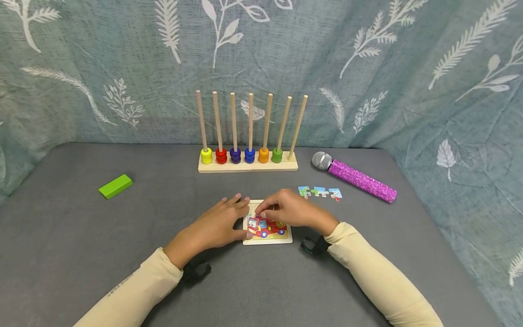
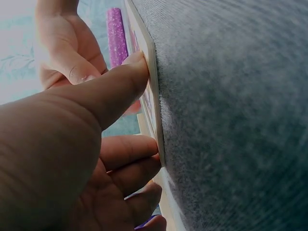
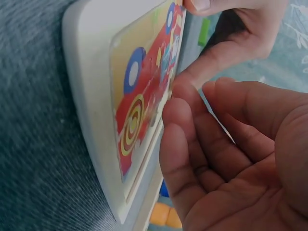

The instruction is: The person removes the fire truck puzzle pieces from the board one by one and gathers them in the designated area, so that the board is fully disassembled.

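A small wooden puzzle board lies flat on the table, its picture a red truck with blue wheels. At the board's left side, my left hand rests with fingers spread, the thumb on its lower left corner and fingertips by its upper left edge. Over the upper part of the picture is my right hand, fingers bent loosely and fingertips touching the puzzle. In the right wrist view a gap shows between thumb and fingers, with no piece visible there. Three loose jigsaw pieces lie beyond the right hand.
A wooden peg stand with coloured beads at the foot of its rods stands behind the board. A purple glittery microphone lies at the back right, and a green block at the left. A patterned curtain hangs behind the grey table.
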`<action>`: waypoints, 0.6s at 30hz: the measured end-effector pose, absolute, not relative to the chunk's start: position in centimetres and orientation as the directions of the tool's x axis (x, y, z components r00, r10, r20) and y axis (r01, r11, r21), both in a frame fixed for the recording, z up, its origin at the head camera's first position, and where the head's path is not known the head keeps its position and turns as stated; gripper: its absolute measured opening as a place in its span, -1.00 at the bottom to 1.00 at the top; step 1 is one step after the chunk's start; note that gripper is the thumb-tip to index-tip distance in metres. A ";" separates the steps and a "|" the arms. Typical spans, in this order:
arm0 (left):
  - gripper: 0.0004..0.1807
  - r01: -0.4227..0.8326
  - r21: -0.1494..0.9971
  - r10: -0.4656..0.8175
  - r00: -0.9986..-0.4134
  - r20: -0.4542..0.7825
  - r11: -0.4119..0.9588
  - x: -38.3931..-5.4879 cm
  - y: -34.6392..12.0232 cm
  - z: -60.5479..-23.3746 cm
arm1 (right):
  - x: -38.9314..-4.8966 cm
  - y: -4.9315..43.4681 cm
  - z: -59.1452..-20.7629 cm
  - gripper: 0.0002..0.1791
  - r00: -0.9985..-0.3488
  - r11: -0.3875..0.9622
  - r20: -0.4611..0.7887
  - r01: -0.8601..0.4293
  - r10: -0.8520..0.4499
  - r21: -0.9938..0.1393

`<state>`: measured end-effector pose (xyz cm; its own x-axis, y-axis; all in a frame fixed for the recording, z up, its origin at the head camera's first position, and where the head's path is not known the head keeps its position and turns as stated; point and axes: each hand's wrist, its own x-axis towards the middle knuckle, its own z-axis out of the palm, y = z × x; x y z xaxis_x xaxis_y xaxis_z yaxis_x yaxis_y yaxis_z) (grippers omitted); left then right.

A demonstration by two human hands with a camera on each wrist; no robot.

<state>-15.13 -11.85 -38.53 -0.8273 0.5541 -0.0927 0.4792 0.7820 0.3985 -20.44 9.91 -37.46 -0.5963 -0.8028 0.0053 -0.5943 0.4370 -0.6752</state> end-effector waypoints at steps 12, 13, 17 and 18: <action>-0.28 0.488 0.405 0.563 -0.822 -0.085 0.773 -15.0 -12.1 -38.6 | -20.2 9.6 -37.9 -0.78 -0.633 0.471 -0.031 -0.541 -0.773 -0.696; -0.27 0.486 0.406 0.562 -0.822 -0.087 0.774 -15.0 -12.1 -38.6 | -20.3 9.6 -38.0 -0.77 -0.635 0.466 -0.031 -0.532 -0.772 -0.706; -0.24 0.477 0.416 0.561 -0.822 -0.100 0.774 -15.0 -12.1 -38.6 | -20.4 9.5 -38.4 -0.76 -0.640 0.438 -0.026 -0.495 -0.768 -0.750; -0.24 0.476 0.419 0.561 -0.821 -0.101 0.773 -15.0 -12.1 -38.6 | -20.4 9.5 -38.4 -0.75 -0.641 0.431 -0.025 -0.486 -0.767 -0.760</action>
